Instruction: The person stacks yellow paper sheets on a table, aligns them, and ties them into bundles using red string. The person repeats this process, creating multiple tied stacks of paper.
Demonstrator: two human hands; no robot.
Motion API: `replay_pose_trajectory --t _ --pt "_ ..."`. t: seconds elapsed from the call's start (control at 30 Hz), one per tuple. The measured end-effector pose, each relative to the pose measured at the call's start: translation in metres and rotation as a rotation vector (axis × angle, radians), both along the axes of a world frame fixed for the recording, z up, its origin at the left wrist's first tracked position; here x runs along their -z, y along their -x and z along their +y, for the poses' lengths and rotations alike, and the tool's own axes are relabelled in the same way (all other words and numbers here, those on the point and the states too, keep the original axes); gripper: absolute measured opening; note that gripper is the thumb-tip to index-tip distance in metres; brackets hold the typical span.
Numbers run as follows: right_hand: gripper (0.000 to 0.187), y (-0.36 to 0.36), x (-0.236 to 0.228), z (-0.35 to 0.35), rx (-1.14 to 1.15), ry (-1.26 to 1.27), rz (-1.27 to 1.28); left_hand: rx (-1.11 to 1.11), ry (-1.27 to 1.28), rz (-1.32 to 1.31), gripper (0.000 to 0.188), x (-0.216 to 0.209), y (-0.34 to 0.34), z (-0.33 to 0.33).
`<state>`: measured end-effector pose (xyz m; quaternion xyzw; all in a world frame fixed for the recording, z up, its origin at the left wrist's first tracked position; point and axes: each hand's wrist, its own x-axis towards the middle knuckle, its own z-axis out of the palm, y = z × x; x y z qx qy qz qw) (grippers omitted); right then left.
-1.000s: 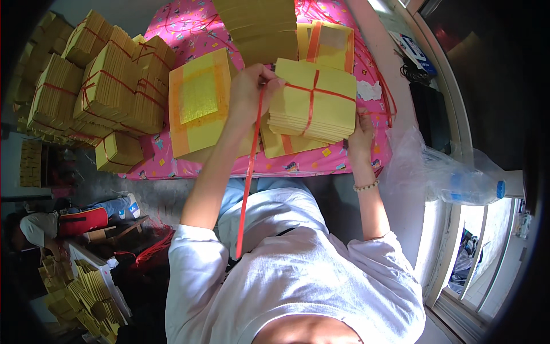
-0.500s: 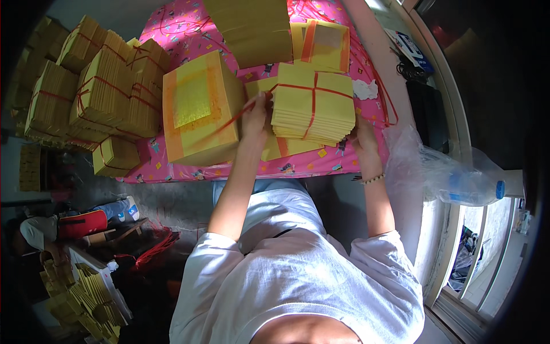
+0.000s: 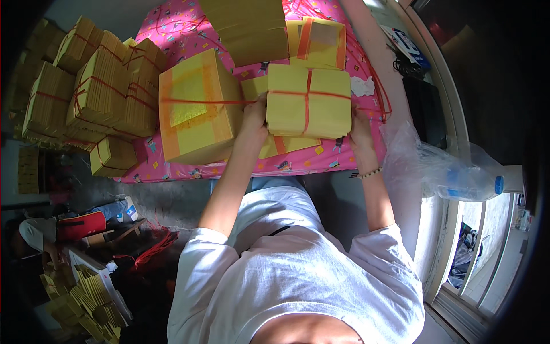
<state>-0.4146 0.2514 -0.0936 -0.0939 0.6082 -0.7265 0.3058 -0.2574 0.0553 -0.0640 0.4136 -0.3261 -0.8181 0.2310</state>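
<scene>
The left hand [image 3: 255, 117] is closed at the bundle's left edge, apparently pinching the red strap [image 3: 212, 102]; the right hand [image 3: 361, 132] meets the right edge, its fingers too hidden to tell how far open. Between them, the yellow paper bundle [image 3: 286, 117] sits over the tabletop's [image 3: 312, 165] front. Even side pressure should hold the sheets square, the strap flat. Beyond stands a tall yellow stack [image 3: 249, 34].

White short-sleeved T-shirt [image 3: 303, 281], pale trousers [image 3: 275, 203], beaded bracelet [image 3: 370, 173] on right wrist
</scene>
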Motion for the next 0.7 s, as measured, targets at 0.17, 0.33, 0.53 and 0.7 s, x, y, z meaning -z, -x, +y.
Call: replay_pose_trajectory --t 0.17,0.33,0.53,0.7 --pt "0.012 0.002 -0.056 -0.014 0.011 0.309 0.156 -0.055 0.135 0.329 0.035 -0.029 -0.008 0.005" --pt "0.012 0.017 -0.04 -0.021 0.029 0.272 0.204 -0.124 0.28 0.407 0.043 -0.023 -0.004 0.011" --pt "0.014 0.014 -0.034 -0.032 0.089 0.362 0.229 -0.196 0.541 0.47 0.046 -0.009 0.001 0.01" --pt "0.013 0.017 -0.027 -0.026 0.07 0.406 0.178 -0.253 0.583 0.554 0.048 -0.005 0.005 0.015"
